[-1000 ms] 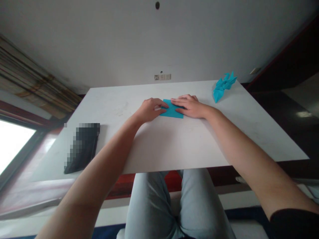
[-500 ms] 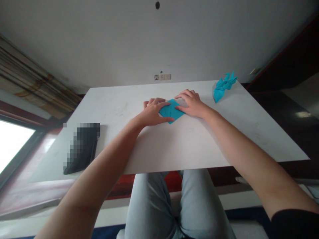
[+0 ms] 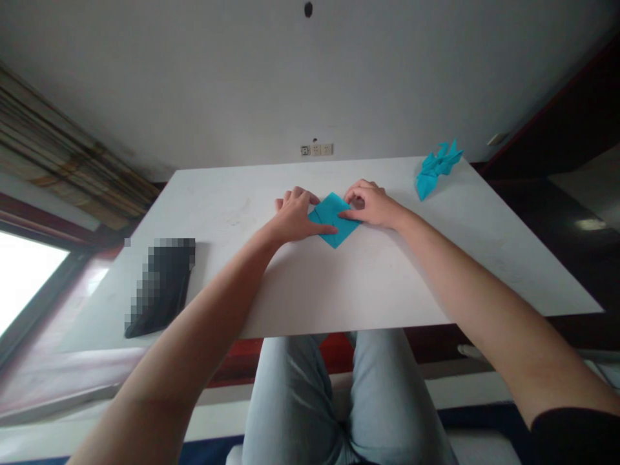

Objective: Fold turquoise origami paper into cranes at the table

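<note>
A folded blue paper (image 3: pixel 334 223) lies as a diamond on the white table (image 3: pixel 339 278), one corner pointing toward me. My left hand (image 3: pixel 295 216) rests on its left edge, thumb pressed along the paper and fingers curled over the far side. At the paper's right corner my right hand (image 3: pixel 371 203) has its fingers curled, pinching that corner. Both hands touch the paper.
A finished blue folded paper figure (image 3: pixel 436 168) sits at the far right of the table. A dark pixelated object (image 3: pixel 159 284) lies near the left front edge. A wall with sockets (image 3: pixel 316 150) is behind the table; my knees are under the front edge.
The blue paper has been turned from a flat rectangle to a diamond and drawn slightly nearer. My right hand went from lying flat on it to pinching its right corner.
</note>
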### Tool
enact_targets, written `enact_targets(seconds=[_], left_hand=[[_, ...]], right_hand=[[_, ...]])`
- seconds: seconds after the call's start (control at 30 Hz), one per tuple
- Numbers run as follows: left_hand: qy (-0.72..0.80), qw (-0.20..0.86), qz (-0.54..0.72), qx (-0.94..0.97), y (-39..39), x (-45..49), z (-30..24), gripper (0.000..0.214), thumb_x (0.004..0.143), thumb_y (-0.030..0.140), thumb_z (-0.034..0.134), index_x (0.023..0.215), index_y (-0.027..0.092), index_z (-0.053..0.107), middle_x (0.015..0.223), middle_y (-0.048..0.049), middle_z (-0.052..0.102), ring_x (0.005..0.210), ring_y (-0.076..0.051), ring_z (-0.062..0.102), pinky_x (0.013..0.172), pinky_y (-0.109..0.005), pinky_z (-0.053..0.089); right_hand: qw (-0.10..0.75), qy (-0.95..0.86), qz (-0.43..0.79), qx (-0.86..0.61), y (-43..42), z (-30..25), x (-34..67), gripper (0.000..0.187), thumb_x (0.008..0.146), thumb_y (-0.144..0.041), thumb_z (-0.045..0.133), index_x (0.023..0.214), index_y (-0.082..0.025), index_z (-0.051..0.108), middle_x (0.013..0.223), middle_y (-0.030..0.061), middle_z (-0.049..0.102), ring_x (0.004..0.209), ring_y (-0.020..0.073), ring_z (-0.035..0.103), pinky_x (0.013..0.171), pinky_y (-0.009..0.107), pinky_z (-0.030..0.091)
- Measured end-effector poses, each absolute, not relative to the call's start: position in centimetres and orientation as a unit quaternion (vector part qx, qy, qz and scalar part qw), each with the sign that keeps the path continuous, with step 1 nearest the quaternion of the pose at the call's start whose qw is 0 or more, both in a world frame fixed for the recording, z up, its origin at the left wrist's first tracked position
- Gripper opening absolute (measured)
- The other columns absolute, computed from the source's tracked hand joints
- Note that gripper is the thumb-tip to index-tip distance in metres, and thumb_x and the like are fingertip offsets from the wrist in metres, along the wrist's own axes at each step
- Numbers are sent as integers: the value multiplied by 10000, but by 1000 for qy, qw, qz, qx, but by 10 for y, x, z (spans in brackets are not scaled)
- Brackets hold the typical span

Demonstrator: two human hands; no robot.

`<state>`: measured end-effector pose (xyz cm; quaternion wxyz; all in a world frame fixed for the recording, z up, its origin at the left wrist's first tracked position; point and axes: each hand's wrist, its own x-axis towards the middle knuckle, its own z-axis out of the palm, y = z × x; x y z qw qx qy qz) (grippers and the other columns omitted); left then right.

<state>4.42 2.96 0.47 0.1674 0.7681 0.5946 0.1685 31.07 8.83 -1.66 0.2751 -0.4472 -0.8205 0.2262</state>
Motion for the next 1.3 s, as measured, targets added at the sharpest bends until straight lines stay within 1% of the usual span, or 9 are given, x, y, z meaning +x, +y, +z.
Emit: enact_targets(seconds=[0.17, 0.27, 0.33, 0.53, 0.7, 0.87, 1.0, 1.13, 1.3], left_hand=[[592, 191, 192, 759, 34, 43, 8, 777, 693, 719, 980, 1243, 228, 735, 1314, -143, 736, 1296, -423, 649, 1205, -591, 482], [549, 283, 247, 747, 34, 40, 13, 640, 783, 732, 899, 1126, 217, 732, 1049, -75, 776, 1020, -307, 690, 965, -448, 555], [517, 334, 295, 731, 33, 39, 15, 581, 855, 745, 828, 1043, 205, 728, 945, -53, 763, 905, -252, 665, 807, -366, 532], [465, 414, 382, 683, 40, 40, 6, 678, 908, 868, 777, 858, 194, 722, 807, -52, 731, 742, -193, 619, 648, -310, 486], [430, 460, 434, 644, 47, 41, -2, 720, 856, 911, 846, 888, 194, 786, 846, -78, 791, 766, -222, 714, 668, -334, 572], [369, 512, 452, 631, 41, 47, 5, 704, 700, 763, 1051, 1032, 196, 799, 1024, -92, 858, 925, -259, 804, 829, -398, 681], [353, 460, 503, 641, 41, 51, 7, 614, 706, 662, 1075, 891, 221, 689, 914, -33, 795, 882, -218, 764, 849, -388, 652], [379, 363, 531, 666, 43, 48, 8, 508, 802, 540, 1019, 811, 233, 614, 839, -7, 742, 862, -199, 713, 874, -379, 611], [411, 309, 543, 665, 46, 46, 8, 494, 813, 543, 995, 833, 242, 604, 862, -8, 740, 914, -201, 709, 944, -386, 602]], right_hand=[[327, -750, 447, -360, 83, -9, 304, 527, 773, -669, 986, 914, -269, 672, 888, 10, 696, 819, 223, 596, 743, 369, 502], [363, -732, 471, -333, 79, -5, 301, 553, 753, -630, 1024, 927, -275, 638, 869, -11, 699, 811, 204, 607, 732, 345, 504], [384, -724, 477, -319, 78, -3, 300, 579, 747, -616, 1038, 965, -282, 618, 897, -16, 725, 836, 206, 648, 750, 346, 534], [388, -714, 498, -303, 77, 1, 301, 668, 788, -644, 1019, 1198, -339, 588, 871, -61, 698, 763, 193, 675, 716, 353, 564], [412, -713, 458, -336, 73, 6, 301, 681, 827, -705, 965, 1318, -371, 634, 879, -55, 648, 720, 193, 629, 704, 389, 564], [450, -703, 421, -355, 71, 17, 301, 782, 762, -772, 991, 1349, -363, 674, 900, -34, 672, 802, 216, 666, 740, 387, 573], [463, -697, 431, -336, 71, 21, 302, 769, 625, -764, 1072, 1171, -315, 771, 920, -1, 735, 900, 255, 710, 808, 406, 589], [447, -732, 393, -331, 70, 20, 302, 527, 713, -719, 1033, 894, -276, 812, 927, 28, 772, 954, 279, 715, 917, 455, 588], [458, -734, 337, -371, 72, 17, 302, 464, 758, -682, 996, 941, -283, 841, 992, 30, 812, 1020, 301, 715, 938, 460, 578]])
